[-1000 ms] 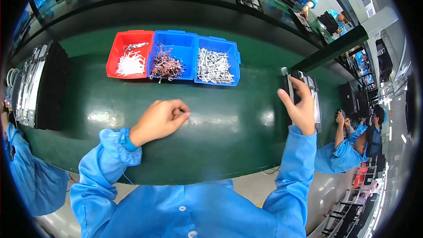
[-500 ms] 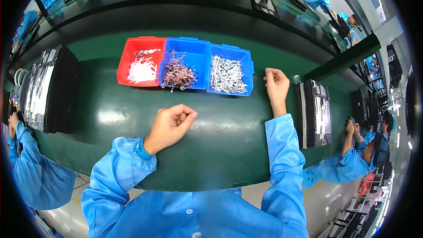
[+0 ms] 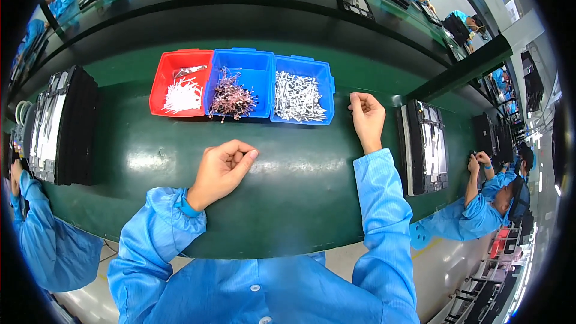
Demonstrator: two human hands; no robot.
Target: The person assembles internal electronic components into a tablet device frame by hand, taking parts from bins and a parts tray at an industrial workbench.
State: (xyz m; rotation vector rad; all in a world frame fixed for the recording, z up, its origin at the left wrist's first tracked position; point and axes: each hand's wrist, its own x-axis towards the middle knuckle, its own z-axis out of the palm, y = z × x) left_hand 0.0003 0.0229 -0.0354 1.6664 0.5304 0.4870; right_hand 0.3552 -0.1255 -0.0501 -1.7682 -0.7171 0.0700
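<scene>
Green worktop (image 3: 282,216) supports a row of three open bins, its long axis running left to right, on the far side of the two bare hands. Right blue bin (image 3: 303,68) contains loose silver-grey pins (image 3: 298,97), jumbled, with no common axis. Middle blue bin (image 3: 253,75) contains a tangle of copper-coloured pieces (image 3: 231,97); red bin (image 3: 182,60), at the left end, contains thin white sticks (image 3: 182,96).

Governing relation, as I see it from the floor: the right blue bin lies directly left of the right hand (image 3: 368,121), just beside it, with a strip of worktop between. The right hand is the nearer of the two. Its fingers are bent and the grip is narrow; I cannot tell whether a small part sits between the tips.

The left hand (image 3: 221,173) is loosely curled over the worktop, on the near side of the middle blue bin and apart from it. Its grip is also narrow; no object shows, though the palm is hidden.

Right of the right hand stands a stack of flat black-framed panels (image 3: 433,144), long axis near to far.
</scene>
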